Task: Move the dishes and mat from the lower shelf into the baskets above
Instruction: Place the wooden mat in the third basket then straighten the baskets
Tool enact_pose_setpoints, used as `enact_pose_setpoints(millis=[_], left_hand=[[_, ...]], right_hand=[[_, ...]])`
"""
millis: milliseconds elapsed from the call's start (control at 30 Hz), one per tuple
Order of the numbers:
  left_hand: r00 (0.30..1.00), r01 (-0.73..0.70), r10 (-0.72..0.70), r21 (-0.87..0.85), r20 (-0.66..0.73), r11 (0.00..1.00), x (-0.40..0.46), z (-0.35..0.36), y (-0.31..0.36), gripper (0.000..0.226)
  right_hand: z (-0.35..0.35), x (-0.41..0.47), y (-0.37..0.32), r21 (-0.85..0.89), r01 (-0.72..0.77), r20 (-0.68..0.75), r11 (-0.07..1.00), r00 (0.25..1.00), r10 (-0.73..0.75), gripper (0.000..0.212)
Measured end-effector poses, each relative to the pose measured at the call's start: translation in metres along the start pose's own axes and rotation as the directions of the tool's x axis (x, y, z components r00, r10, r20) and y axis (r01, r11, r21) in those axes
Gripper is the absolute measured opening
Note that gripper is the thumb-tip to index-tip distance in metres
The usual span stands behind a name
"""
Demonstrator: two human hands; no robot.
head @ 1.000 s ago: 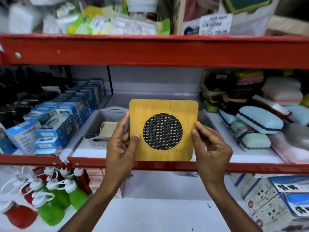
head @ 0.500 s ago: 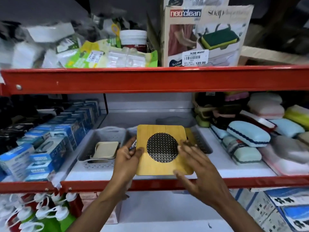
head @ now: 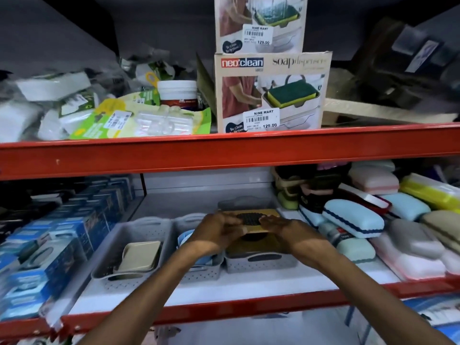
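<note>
The mat (head: 251,218) is a square yellow wooden board with a round black mesh centre. It lies nearly flat over the right grey basket (head: 261,263). My left hand (head: 216,232) grips its near left edge and my right hand (head: 281,229) holds its near right edge. A beige dish (head: 139,256) rests in the left grey basket (head: 112,255). The middle grey basket (head: 204,271) holds a light blue dish (head: 185,239), mostly hidden behind my left wrist.
Blue boxes (head: 62,235) line the shelf to the left of the baskets. Soap cases and sponges (head: 353,220) are piled to the right. A red shelf beam (head: 224,150) runs overhead, with soap dispenser boxes (head: 271,93) above it. Another red beam (head: 236,307) edges the shelf front.
Both hands carried the mat from upright in front of the shelf, tilted it flat, and pushed it back over the right basket. The view has tilted upward.
</note>
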State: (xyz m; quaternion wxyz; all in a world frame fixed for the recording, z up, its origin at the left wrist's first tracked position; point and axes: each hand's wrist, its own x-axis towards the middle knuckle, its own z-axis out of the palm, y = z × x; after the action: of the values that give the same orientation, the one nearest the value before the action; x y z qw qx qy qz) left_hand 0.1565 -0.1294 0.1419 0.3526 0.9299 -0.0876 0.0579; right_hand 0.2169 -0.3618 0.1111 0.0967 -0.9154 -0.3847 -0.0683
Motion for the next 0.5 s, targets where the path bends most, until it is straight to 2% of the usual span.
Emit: enact_pose_setpoints(millis=[67,100,167,267,367,433,500], left_hand=[[0.999,-0.041,0.037,0.130,0.033,0.991,0.005,0.004,-0.002,0.035],[0.998,-0.055,0.049,0.145,0.042,0.988,0.008,0.006,-0.005,0.035],[0.995,-0.095,0.086,0.155,0.059,0.983,0.010,0.009,-0.005,0.029],[0.994,-0.106,0.100,0.163,0.044,0.981,0.016,0.014,-0.007,0.026],[0.996,-0.075,0.064,0.187,0.061,0.979,0.023,0.017,-0.013,0.029],[0.996,-0.070,0.058,0.215,0.063,0.974,0.027,0.020,-0.016,0.029],[0.998,-0.056,0.051,0.194,0.030,0.979,0.028,0.023,-0.017,0.022]], right_hand=[[-0.002,0.009,0.004,0.036,-0.107,0.097,0.994,0.990,0.103,0.036],[-0.007,0.008,0.002,0.052,-0.141,0.082,0.989,0.987,0.136,0.036],[-0.009,0.013,0.004,0.013,-0.110,-0.008,0.994,0.994,0.110,0.028],[-0.003,0.015,0.013,0.095,-0.125,-0.017,0.988,0.992,0.127,0.028],[0.011,0.019,0.036,0.235,-0.217,0.064,0.947,0.976,0.207,0.045],[0.014,0.023,0.042,0.222,-0.244,0.106,0.944,0.968,0.226,0.027],[0.002,0.022,0.028,0.291,-0.264,0.120,0.919,0.964,0.239,0.021]])
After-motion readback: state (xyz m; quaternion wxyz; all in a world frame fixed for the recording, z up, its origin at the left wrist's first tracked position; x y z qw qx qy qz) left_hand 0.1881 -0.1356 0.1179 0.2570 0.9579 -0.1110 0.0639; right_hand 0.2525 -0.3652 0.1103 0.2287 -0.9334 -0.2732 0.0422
